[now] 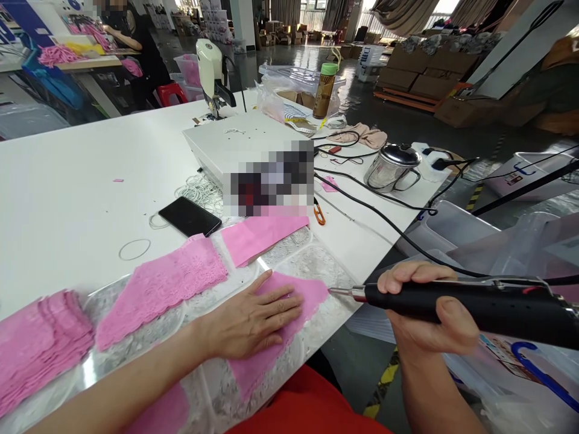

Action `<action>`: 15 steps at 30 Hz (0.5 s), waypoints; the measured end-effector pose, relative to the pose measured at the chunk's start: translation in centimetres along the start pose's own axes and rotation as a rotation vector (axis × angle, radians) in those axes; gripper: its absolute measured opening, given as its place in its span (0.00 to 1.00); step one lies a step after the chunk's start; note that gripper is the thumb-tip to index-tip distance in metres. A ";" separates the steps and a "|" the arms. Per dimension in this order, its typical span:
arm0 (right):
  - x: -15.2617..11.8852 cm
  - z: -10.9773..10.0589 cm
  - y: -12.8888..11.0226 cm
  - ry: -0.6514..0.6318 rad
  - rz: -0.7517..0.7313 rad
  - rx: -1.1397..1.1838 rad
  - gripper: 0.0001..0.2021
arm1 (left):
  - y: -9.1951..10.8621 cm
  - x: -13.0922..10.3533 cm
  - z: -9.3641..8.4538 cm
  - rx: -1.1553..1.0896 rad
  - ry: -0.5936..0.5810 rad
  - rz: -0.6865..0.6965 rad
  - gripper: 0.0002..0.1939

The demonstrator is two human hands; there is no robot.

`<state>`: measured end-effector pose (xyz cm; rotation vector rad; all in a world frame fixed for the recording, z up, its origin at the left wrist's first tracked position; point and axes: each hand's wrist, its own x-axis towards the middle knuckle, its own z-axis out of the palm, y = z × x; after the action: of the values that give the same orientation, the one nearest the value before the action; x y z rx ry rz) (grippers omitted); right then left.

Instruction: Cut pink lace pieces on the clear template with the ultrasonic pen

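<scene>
My left hand lies flat, fingers stretched out, on a pink fabric piece at the table's near edge. My right hand is wrapped round a thick black wand-shaped tool with a slim metal tip. That tip meets the right corner of the pink piece or is very close to it. Beyond my left hand lie a folded pink strip and a pink lace-edged stack. A thicker pink stack is at the far left. Another pink piece is partly hidden under my left forearm.
A black phone lies beside pale elastic loops and a white box. Orange-handled snips, black cables, a lidded glass mug and a bottle are farther right. Plastic bins stand beside the table; another person sits far left.
</scene>
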<state>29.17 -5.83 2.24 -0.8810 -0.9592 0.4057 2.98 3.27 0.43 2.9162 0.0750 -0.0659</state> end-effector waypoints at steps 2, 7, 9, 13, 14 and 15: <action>0.0 0.0 0.0 -0.005 -0.001 0.009 0.08 | 0.0 0.0 0.0 0.004 -0.001 -0.001 0.28; 0.0 0.0 -0.2 -0.013 -0.015 -0.055 0.08 | 0.0 0.0 0.0 -0.015 0.002 -0.004 0.28; 0.1 0.0 -0.1 -0.035 -0.019 -0.047 0.08 | -0.1 0.0 0.1 -0.006 0.012 0.006 0.29; 0.1 0.3 -0.2 -0.024 0.003 0.020 0.07 | 0.0 0.0 0.3 -0.001 0.031 0.005 0.29; 0.0 0.3 -0.3 -0.003 0.016 0.026 0.07 | 0.1 -0.1 0.2 -0.014 0.036 -0.007 0.28; -0.1 0.1 -0.4 0.038 0.016 0.026 0.07 | 0.3 -0.4 0.1 -0.032 0.046 -0.023 0.27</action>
<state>28.99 -6.07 2.53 -0.8710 -0.9109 0.4133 2.61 2.89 0.41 2.8855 0.1164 -0.0019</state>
